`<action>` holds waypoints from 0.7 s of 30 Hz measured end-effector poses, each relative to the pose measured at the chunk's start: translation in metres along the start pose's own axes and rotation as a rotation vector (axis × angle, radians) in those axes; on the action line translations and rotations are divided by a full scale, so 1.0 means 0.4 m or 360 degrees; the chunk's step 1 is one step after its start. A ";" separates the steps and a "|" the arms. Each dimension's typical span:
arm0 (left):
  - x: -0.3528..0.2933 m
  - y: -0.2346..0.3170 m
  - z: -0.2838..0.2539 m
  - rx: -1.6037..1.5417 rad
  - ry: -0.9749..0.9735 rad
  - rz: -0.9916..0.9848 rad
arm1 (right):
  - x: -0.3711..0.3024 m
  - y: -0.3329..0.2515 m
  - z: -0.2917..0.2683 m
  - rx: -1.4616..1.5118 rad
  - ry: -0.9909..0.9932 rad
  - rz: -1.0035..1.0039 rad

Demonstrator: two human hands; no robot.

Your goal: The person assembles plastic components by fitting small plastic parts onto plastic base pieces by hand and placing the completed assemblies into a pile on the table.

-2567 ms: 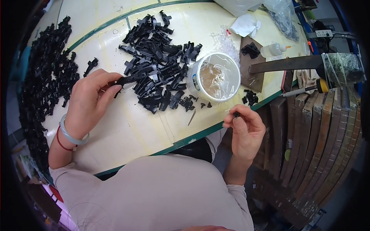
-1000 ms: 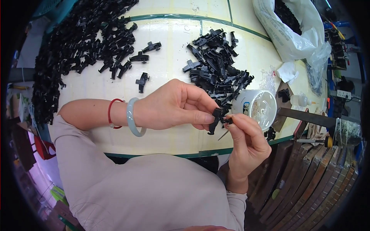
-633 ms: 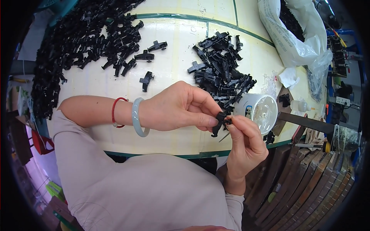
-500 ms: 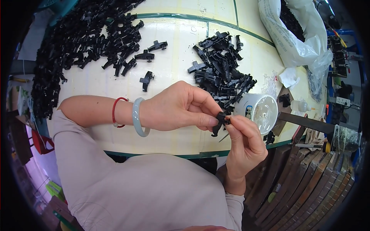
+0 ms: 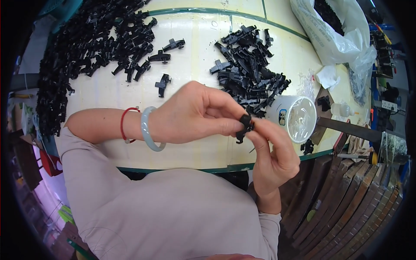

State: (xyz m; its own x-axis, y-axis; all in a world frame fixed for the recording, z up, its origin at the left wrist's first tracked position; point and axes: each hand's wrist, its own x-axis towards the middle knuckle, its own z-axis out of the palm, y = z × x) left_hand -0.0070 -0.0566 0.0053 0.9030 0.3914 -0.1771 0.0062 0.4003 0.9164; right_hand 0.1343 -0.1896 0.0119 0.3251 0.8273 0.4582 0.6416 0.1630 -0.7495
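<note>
Left hand (image 5: 188, 115): fingers pinched shut on black clip (image 5: 245, 123). Right hand (image 5: 275, 151): fingers against it, grip obscured, cannot tell. Bare surface (image 5: 177, 157) between left forearm (image 5: 104, 124) and green edge (image 5: 240, 167).

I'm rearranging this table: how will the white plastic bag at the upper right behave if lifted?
The white plastic bag is probably floppy, judging by its creased, thin-looking wall. The dark contents showing inside could give it some weight. Since it gapes open, it might spill if tipped.
</note>
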 end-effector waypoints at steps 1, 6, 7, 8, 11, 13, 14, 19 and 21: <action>-0.005 0.013 -0.004 0.0015 0.0064 -0.0090 | 0.001 -0.008 -0.007 0.0048 0.0125 0.0151; -0.067 0.043 -0.084 0.0535 0.0450 -0.0417 | -0.026 -0.006 -0.117 -0.0572 0.0352 0.0194; -0.082 0.039 -0.098 0.0656 0.0596 -0.0497 | -0.035 -0.003 -0.112 -0.0648 0.0125 0.0060; -0.093 0.031 -0.109 0.0660 0.0588 -0.0511 | -0.046 0.001 -0.100 -0.0719 -0.0103 -0.0076; -0.119 0.012 -0.125 0.1261 0.0660 -0.0167 | -0.063 -0.004 -0.031 -0.0598 -0.0268 0.0034; -0.126 0.027 -0.118 0.1709 0.0704 0.0011 | -0.058 0.000 -0.019 -0.0649 -0.0283 0.0044; -0.125 0.035 -0.112 0.2149 0.0722 0.0207 | -0.063 0.004 -0.023 -0.0691 -0.0208 0.0003; -0.065 0.037 -0.047 0.2050 0.0459 0.0616 | -0.109 0.003 -0.086 -0.0770 -0.0123 0.0411; -0.020 0.013 -0.022 0.1932 0.0223 0.0753 | -0.137 0.018 -0.097 -0.0772 -0.0085 0.0502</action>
State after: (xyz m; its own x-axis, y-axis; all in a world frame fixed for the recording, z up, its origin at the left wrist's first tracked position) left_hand -0.0179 -0.0504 0.0083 0.8729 0.3989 0.2810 0.1496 -0.7670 0.6240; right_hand 0.1481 -0.2547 0.0000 0.5247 0.8240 0.2137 0.7684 -0.3504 -0.5355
